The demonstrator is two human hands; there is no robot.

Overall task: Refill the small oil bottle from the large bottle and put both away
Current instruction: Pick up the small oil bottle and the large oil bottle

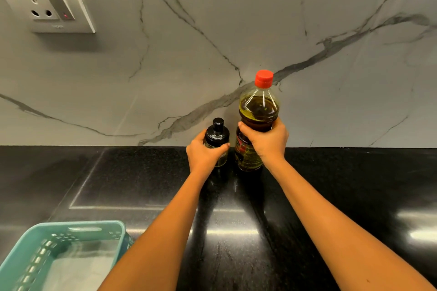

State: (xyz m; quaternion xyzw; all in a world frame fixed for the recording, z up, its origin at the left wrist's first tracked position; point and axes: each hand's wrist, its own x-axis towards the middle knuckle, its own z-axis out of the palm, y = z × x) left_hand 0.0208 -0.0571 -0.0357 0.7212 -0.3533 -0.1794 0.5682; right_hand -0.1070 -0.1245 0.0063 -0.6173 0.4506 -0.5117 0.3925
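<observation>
**Both bottles held, caps on**

A teal basket [71,250] sits near the front-left counter edge. The left hand [203,153] wraps the small oil bottle [217,136]. Just beside it, the right hand [266,140] grips the large oil bottle [256,120]. Both stand on the black counter [331,184] by the marble wall [212,30]. The refill looks not yet begun; next, the red cap [264,78] must come off. There is lots of open counter on both sides.

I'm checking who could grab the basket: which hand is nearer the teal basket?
Left. The left hand grips the small bottle, on the teal basket's side; the right hand holds the large bottle, farther right.
</observation>
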